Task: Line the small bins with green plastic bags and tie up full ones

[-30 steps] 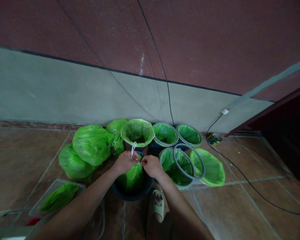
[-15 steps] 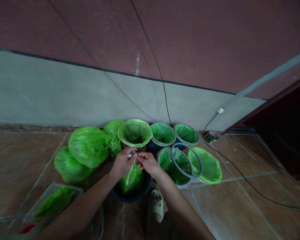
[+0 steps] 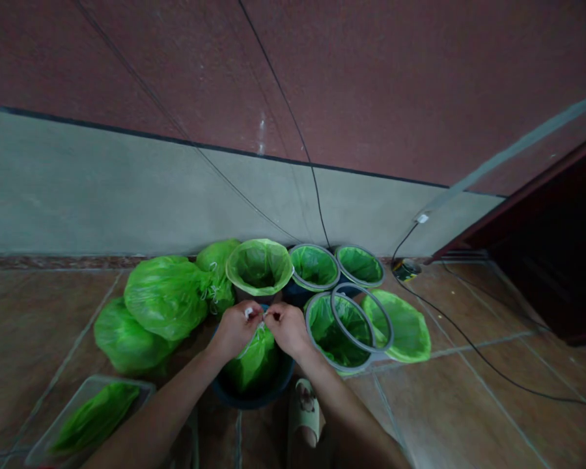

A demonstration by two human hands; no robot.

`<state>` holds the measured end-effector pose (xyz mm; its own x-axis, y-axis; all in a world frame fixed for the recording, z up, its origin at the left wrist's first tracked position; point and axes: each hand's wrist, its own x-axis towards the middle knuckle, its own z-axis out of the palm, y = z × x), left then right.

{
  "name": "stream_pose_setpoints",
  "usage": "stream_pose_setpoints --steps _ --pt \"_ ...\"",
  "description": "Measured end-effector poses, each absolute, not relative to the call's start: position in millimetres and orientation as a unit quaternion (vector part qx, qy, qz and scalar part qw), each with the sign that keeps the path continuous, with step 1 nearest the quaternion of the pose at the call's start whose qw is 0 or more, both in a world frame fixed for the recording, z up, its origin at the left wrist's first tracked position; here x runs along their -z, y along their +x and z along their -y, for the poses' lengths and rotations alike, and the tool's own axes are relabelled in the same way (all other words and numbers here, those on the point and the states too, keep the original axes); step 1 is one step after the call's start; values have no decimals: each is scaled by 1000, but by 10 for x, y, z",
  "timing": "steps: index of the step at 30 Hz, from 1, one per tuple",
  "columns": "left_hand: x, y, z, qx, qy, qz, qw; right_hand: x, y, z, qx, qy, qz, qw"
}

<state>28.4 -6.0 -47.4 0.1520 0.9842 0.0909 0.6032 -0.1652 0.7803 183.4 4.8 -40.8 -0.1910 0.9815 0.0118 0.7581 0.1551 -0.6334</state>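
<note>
A green plastic bag (image 3: 252, 366) with its neck gathered sits inside a dark blue bin (image 3: 254, 402) on the floor in front of me. Above it, my left hand (image 3: 237, 327) is closed in a pinch on the white drawstring (image 3: 248, 313), part of which shows at the fingers. Close beside it my right hand (image 3: 288, 327) pinches the same drawstring, thumb and fingers pressed together. The bag's top lies just under both hands. Fingertips partly hide the string between them.
Tied green bags (image 3: 166, 296) are heaped at the left. Bins lined with green bags (image 3: 314, 266) stand along the wall. A loose grey ring (image 3: 339, 326) leans on one front bin. A clear tray (image 3: 149, 391) holds folded green bags. A black cable (image 3: 488, 376) crosses the floor at right.
The long white string end that hung over the bag is no longer visible. My hands have drawn level, pulling the string at the bag's neck. The view has shifted slightly.
</note>
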Motion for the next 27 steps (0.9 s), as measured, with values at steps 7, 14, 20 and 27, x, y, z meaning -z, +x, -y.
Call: stream_pose_setpoints --steps 7,14,20,27 --pt "804 153 95 -49 764 -613 195 593 1958 -84 -170 -667 724 -47" --pt "888 156 124 39 726 -640 248 670 1895 -22 -192 -597 779 -7" --pt "979 253 240 35 727 -610 313 1059 1720 105 -227 -545 807 -30" --pt "982 237 219 -114 697 -606 366 809 1681 -117 -474 -539 644 264"
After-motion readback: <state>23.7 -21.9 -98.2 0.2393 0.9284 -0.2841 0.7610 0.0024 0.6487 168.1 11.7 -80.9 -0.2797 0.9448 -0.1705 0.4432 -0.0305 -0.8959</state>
